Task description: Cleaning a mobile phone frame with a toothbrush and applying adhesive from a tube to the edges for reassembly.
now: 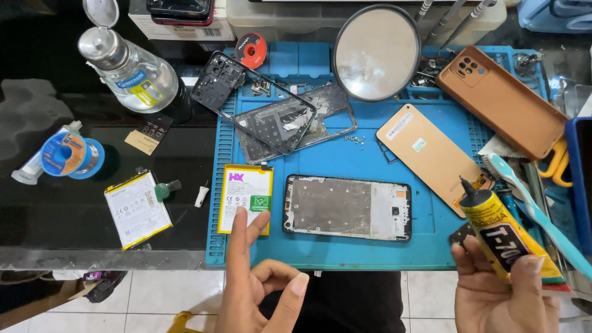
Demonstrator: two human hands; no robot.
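My left hand (pixel 256 280) points two fingers at a white and yellow phone battery (pixel 245 197) lying on the blue work mat (pixel 345 253); the fingertips overlap its near edge. My right hand (pixel 502 293) grips a yellow glue tube (pixel 496 231) with a black nozzle, held upright at the mat's right corner. Between the hands lies an opened phone frame (pixel 347 207), inner side up.
A second battery (pixel 137 208) lies on the black table to the left. At the back are a round magnifier (pixel 376 52), two plastic inner frames (pixel 271 111), a glass bottle (pixel 129 68), a brown phone case (pixel 502 98), a tan back cover (pixel 428 154) and a toothbrush (pixel 542 216).
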